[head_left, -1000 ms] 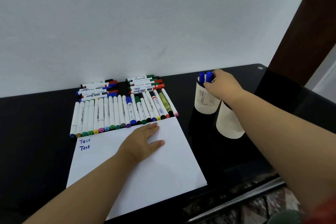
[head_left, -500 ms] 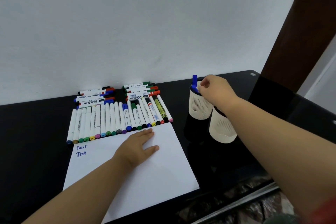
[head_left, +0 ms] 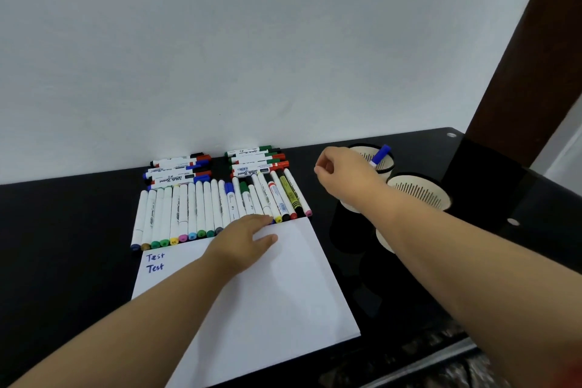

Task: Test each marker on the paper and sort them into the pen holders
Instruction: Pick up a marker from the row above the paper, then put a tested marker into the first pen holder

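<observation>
A white sheet of paper (head_left: 277, 293) lies on the black table, with "Test" written twice in blue at its upper left. My left hand (head_left: 248, 236) rests flat on the paper's top edge. A row of several white markers (head_left: 201, 211) lies just beyond the paper, and two stacks of whiteboard markers (head_left: 252, 161) sit behind it. Two cream pen holders stand at the right: the far one (head_left: 385, 161) holds a blue marker (head_left: 380, 156), the near one (head_left: 422, 192) shows nothing inside. My right hand (head_left: 343, 173) hovers left of the far holder, fingers loosely curled, holding nothing.
The black glossy table (head_left: 63, 230) meets a white wall at the back. A dark brown door frame (head_left: 519, 57) rises at the right. The table's front edge runs along the lower right.
My right hand let go of the blue marker in the far holder and drew back to the left. My left hand stayed on the paper.
</observation>
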`<action>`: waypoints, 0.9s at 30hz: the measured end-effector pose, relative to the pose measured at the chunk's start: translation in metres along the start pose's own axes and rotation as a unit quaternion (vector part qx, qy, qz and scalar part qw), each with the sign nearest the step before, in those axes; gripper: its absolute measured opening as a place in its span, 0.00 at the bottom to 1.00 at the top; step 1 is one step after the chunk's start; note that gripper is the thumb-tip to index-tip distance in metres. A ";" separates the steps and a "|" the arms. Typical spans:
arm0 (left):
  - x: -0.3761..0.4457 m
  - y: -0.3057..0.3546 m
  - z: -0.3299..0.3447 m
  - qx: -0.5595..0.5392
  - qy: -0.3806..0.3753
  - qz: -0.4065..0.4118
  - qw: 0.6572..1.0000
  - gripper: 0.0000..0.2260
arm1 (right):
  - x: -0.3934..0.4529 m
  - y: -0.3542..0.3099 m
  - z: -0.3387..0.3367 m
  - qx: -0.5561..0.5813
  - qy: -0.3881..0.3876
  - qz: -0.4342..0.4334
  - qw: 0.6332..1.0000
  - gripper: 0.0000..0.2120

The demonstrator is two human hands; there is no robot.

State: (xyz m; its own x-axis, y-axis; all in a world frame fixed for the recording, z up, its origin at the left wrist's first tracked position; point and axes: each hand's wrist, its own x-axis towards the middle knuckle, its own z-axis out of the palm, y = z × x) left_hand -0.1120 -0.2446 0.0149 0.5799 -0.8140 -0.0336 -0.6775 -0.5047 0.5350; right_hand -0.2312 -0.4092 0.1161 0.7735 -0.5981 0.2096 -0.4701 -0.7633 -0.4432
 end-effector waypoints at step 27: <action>0.057 -0.069 -0.013 0.170 0.054 0.018 0.984 0.26 | 0.169 -0.017 0.143 -0.176 -0.155 -0.155 0.960 0.19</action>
State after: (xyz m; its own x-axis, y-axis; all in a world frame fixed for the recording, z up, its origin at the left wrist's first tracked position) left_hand -0.0266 -0.2526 -0.0133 0.5851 -0.8071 0.0793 -0.7998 -0.5582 0.2208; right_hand -0.0315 -0.4622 0.0343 0.9632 -0.2685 -0.0088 -0.2685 -0.9609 -0.0677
